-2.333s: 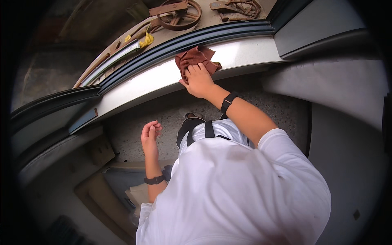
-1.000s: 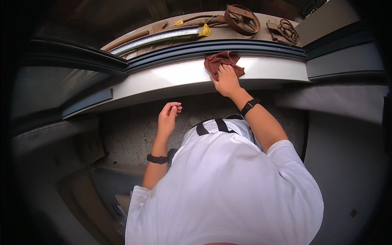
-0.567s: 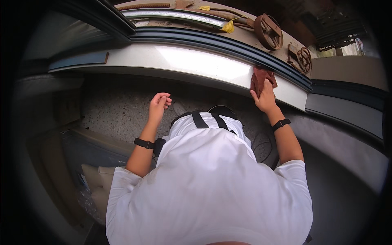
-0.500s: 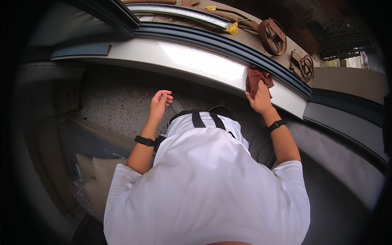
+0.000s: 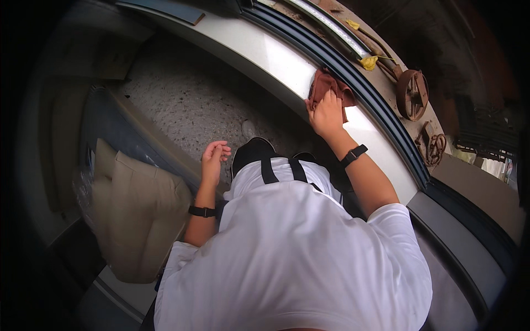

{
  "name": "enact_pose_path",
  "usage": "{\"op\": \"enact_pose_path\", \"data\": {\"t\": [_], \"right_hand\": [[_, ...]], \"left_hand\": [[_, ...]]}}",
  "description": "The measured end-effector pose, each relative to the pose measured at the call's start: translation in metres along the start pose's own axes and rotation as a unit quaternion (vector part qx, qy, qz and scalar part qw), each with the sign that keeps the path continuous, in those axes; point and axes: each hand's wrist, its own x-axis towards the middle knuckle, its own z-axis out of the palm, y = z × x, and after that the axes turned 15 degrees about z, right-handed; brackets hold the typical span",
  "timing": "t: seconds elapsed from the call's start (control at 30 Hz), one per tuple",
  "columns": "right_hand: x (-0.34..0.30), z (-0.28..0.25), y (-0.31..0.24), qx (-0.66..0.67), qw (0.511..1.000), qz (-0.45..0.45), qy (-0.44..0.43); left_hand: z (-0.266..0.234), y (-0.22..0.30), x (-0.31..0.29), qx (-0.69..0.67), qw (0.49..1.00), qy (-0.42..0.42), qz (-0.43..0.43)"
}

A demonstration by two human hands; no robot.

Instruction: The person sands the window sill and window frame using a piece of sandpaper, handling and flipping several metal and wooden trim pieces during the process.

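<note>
My right hand [image 5: 327,117] presses a reddish-brown cloth [image 5: 329,83] onto the white window sill [image 5: 279,62], its fingers bunched on the fabric. Part of the cloth lies against the dark window track [image 5: 380,105] along the sill's outer edge. My left hand [image 5: 214,154] hangs above the speckled floor, away from the sill, with its fingers loosely bent, apart and holding nothing. A black band circles each wrist.
Beyond the track lie a rusty wheel [image 5: 412,95], a yellow leaf [image 5: 369,63] and a rusty coil [image 5: 435,148]. A blue-grey strip [image 5: 165,10] rests on the sill's far left end. Beige padded cushions [image 5: 141,215] stand at my left.
My right hand has slid the cloth leftward along the sill, toward its middle. My view and body have turned right, bringing the beige cushions further into sight. My left hand stays empty.
</note>
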Motion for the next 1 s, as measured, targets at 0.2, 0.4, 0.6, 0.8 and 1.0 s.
{"op": "enact_pose_path", "data": {"t": [0.2,0.4,0.6,0.8,1.0], "right_hand": [[0.076,0.026,-0.110,-0.008,1.000,-0.004,-0.010],[0.117,0.100,-0.296,0.195,0.962,-0.149,-0.117],[0.088,0.164,-0.474,0.576,0.677,0.039,-0.457],[0.072,0.071,-0.515,0.557,0.504,0.097,-0.653],[0.112,0.002,-0.439,0.572,0.458,0.042,-0.680]], "left_hand": [[-0.073,-0.026,-0.014,-0.047,0.993,0.105,-0.030],[-0.144,0.006,0.020,-0.035,0.993,0.097,0.049],[-0.230,0.026,0.004,-0.073,0.967,0.234,0.068],[-0.258,0.008,-0.018,-0.091,0.946,0.309,0.019],[-0.231,0.021,0.053,-0.090,0.980,0.170,0.056]]}}
